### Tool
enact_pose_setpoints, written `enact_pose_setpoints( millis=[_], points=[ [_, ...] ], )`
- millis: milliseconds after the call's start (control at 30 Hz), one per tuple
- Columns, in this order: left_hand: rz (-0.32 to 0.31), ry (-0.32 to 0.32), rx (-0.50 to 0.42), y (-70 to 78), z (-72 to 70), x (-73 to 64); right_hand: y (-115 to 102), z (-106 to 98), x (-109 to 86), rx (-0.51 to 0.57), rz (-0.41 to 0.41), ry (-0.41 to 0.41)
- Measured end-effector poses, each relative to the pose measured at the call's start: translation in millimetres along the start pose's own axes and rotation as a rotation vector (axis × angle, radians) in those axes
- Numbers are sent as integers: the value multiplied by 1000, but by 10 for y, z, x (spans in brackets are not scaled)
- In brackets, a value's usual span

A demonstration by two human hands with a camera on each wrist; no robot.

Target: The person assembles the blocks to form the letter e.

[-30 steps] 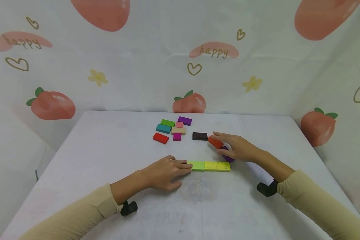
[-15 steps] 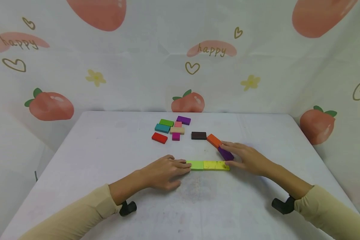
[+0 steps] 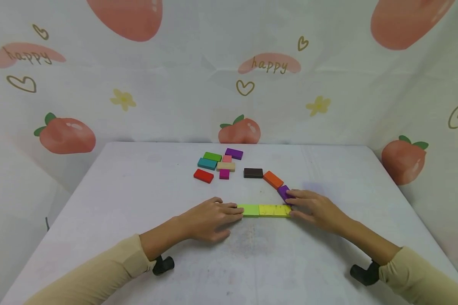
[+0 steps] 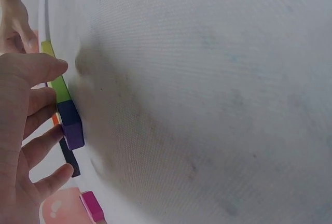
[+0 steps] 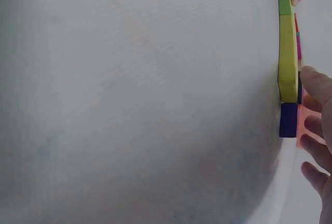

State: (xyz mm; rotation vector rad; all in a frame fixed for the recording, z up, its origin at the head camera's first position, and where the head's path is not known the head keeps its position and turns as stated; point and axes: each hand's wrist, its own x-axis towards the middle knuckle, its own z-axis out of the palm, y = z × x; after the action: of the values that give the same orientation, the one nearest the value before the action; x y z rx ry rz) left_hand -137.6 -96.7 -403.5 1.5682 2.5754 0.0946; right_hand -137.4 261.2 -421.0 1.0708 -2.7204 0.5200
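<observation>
A light green block (image 3: 250, 210) and a yellow block (image 3: 275, 210) lie end to end in a row. My left hand (image 3: 210, 220) rests at the green block's left end, fingers extended; a dark blue-purple block (image 4: 70, 124) under them is hidden in the head view. My right hand (image 3: 316, 208) touches a purple block (image 3: 284, 193) with its fingertips, thumb at the yellow block's right end. That purple block slants up from the row to an orange block (image 3: 273, 179), which leads on to a black block (image 3: 253, 173).
Left of the black block lies a loose group: red (image 3: 203, 176), teal (image 3: 207, 163), green (image 3: 212, 156), pink (image 3: 227, 158), beige (image 3: 226, 167), magenta (image 3: 224, 174) and another purple block (image 3: 234, 153). A white cloth covers the table (image 3: 137, 186); a printed backdrop (image 3: 191, 84) hangs behind.
My right hand has moved from the orange block down to the purple block, whose lower end has shifted slightly left toward the yellow block. My left hand has stayed in place.
</observation>
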Motion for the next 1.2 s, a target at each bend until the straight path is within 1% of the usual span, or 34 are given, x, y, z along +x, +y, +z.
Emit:
enact_pose_setpoints(
  millis=[100,233,433,633,767,900,1033,1100,1200],
  points=[
    [4,-5,14,3,0,6,2,21,-11,-11,-5,30],
    [9,-3,32,4,6,4,4,42,-9,-10,-10,44],
    [15,1,52,14,14,-14,-1,52,-5,-1,-9,42],
    [24,6,46,17,19,-24,-7,47,1,7,-9,33],
    [36,30,26,7,27,-26,-1,46,7,29,3,32],
    [34,76,-11,-8,19,-31,14,53,15,53,11,34],
    [3,132,-24,-53,-27,-21,18,55,27,68,9,29],
    [-33,157,-16,-98,-56,-13,13,49,32,74,6,25],
    [-115,187,13,-195,-92,-3,4,40,42,82,10,16]
  ],
)
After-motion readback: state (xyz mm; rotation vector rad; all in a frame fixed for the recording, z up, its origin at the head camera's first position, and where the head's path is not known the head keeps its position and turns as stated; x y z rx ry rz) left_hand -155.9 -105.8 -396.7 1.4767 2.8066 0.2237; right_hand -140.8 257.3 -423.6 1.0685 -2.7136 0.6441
